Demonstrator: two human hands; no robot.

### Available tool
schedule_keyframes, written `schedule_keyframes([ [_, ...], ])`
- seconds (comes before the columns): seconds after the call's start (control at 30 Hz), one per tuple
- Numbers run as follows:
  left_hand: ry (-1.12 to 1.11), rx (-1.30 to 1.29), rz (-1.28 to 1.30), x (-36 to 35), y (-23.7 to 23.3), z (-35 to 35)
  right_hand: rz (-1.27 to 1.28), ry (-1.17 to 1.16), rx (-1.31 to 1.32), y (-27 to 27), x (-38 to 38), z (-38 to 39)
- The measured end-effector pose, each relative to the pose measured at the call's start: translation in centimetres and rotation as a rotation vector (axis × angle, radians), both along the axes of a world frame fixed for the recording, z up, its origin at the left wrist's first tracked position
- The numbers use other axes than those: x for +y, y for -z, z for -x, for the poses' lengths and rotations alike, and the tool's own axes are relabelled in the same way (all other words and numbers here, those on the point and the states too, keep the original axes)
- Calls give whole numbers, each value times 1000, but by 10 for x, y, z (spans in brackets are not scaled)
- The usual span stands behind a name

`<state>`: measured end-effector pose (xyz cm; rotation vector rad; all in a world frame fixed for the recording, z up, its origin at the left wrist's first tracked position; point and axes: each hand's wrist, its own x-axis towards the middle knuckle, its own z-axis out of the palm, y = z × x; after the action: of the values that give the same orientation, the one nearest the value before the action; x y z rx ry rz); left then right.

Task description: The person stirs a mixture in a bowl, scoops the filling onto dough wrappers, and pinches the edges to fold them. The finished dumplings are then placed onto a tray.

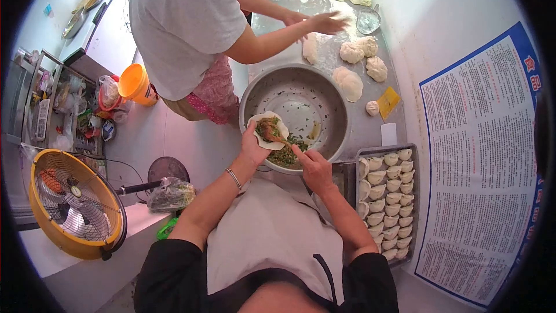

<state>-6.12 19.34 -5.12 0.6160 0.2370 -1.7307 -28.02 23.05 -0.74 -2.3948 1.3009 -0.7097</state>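
My left hand [253, 146] holds a round dough wrapper [280, 128] over the near left side of a large metal bowl [294, 69]. Green filling lies on the wrapper. In my right hand [315, 168] is a wooden spoon [282, 140], its head resting on the filling. More chopped green filling [284, 157] sits at the near side of the bowl, and green bits are scattered over its bottom.
A tray [360, 152] of folded dumplings stands at the right. Beyond the bowl, a co-worker's hands [327, 23] are above the floured table [272, 52], near dough lumps [352, 52]. A yellow fan [78, 203] and orange bucket [134, 81] are at the left.
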Motion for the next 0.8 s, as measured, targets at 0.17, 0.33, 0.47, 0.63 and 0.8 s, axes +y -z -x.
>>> schedule_keyframes([
  [0.17, 98, -29, 47, 1, -4, -17, 70, -11, 10, -21, -10, 5],
  [0.33, 65, -102, 18, 3, 8, -26, 230, -40, 302, -25, -28, 13],
  [0.47, 95, -11, 87, 5, 12, -36, 48, 12, 429, 5, -22, 20],
  [0.63, 181, 47, 128, 4, -2, -36, 50, -145, 490, 39, -25, 5],
  [0.8, 279, 94, 141, 5, -5, -23, -804, 26, -778, 19, -59, -41],
])
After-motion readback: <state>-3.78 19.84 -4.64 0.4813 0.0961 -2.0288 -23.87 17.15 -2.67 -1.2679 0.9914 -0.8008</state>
